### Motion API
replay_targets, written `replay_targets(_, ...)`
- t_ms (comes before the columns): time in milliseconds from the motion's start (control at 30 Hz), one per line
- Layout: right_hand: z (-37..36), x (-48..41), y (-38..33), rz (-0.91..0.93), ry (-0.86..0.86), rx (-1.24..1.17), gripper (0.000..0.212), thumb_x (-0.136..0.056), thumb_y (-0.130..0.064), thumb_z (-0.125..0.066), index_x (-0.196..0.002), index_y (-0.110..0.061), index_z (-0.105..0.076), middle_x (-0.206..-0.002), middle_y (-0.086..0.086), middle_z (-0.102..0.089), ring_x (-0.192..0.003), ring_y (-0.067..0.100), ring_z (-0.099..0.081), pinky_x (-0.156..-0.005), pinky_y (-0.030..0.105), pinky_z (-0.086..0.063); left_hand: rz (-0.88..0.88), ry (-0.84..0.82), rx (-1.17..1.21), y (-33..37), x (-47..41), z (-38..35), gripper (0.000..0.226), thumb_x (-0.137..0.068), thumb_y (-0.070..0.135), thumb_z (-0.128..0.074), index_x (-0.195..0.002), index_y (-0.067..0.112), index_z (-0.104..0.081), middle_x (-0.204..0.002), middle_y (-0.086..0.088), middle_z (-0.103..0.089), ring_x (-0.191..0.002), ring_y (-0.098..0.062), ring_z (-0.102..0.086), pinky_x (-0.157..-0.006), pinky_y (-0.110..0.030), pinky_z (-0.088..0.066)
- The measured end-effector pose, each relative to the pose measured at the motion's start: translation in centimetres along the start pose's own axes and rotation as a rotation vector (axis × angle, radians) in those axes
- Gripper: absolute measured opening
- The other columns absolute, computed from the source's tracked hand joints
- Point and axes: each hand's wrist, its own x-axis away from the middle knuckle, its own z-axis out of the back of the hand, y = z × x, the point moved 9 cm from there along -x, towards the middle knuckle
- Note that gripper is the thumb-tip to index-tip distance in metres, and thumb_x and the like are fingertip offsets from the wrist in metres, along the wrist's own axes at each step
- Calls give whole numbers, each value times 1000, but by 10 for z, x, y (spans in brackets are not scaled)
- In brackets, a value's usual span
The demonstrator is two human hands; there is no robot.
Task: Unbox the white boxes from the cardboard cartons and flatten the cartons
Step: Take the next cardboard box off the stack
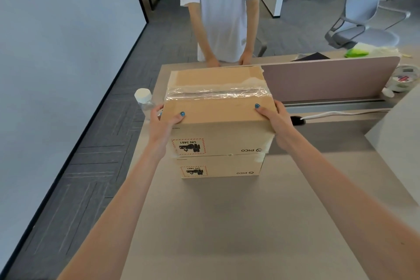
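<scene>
Two brown cardboard cartons are stacked on the table (pixel 227 223). The top carton (pixel 216 111) is sealed with clear tape across its lid and carries a UN 3481 label on its near face. The bottom carton (pixel 220 167) shows only its near face, with the same label. My left hand (pixel 167 118) grips the top carton's near left corner, thumb on the lid. My right hand (pixel 273 120) grips its near right corner, thumb on the lid too. No white boxes are visible.
A person in a white T-shirt (pixel 223 13) stands at the table's far edge, hands close behind the cartons. A plastic bottle (pixel 144 101) stands left of the stack. A pink divider panel (pixel 329 79) and a tape roll (pixel 403 78) are at right, a chair (pixel 366 16) beyond.
</scene>
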Motion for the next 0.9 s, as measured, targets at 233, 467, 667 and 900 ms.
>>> replay_targets(233,12,14,2,6,-52,-79,56,-83,-25,-73,-134,-20,-48,-115,-1,-64,-97,15,-65,-71,28,-52,-10,-16,89,-4,25,-8,58,-86,19,-74,-134,28,-42,-118,5,-56,-105,-16,-60,-78,-33,-48)
replay_targets(467,87,45,-3,39,-64,-95,39,-85,-22,-71,-121,-27,-57,-106,-5,-68,-84,11,-66,-63,27,-54,-34,-13,117,-3,84,-54,62,-82,14,-78,-132,29,-45,-123,1,-59,-108,-20,-65,-87,-41,-56)
replay_targets(667,190,73,-7,91,-70,-113,36,-85,-19,-71,-118,-25,-60,-103,-7,-71,-86,9,-67,-70,25,-53,-44,-33,144,-2,157,-133,58,-81,13,-78,-128,29,-49,-118,-1,-64,-102,-21,-68,-87,-45,-57)
replay_targets(900,317,99,11,74,-49,-112,43,-83,-21,-72,-124,-22,-58,-108,-2,-71,-92,14,-69,-66,24,-54,-51,-68,100,-18,239,-228,62,-83,16,-78,-134,29,-45,-125,1,-58,-102,-17,-65,-74,-31,-54)
